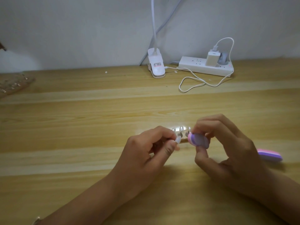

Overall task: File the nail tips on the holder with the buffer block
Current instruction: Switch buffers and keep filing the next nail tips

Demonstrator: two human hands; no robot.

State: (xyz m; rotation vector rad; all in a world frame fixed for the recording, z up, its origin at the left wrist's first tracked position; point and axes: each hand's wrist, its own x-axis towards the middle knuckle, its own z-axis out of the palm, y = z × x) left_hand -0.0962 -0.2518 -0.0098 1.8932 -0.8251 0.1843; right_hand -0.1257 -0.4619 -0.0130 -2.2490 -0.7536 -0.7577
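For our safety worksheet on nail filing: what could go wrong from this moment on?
The left hand pinches a small nail tip by one end; a firm stroke from the buffer block in the right hand could flick it out of that grip. The clear holder lies just behind both hands, so a slip might knock it and the tips on it.

I log a clear holder (183, 135) with clear nail tips (181, 128) upright along it. White tip (177, 140) at its 7 o'clock. Pink-purple buffer block (198, 140) tilted at 4 o'clock.
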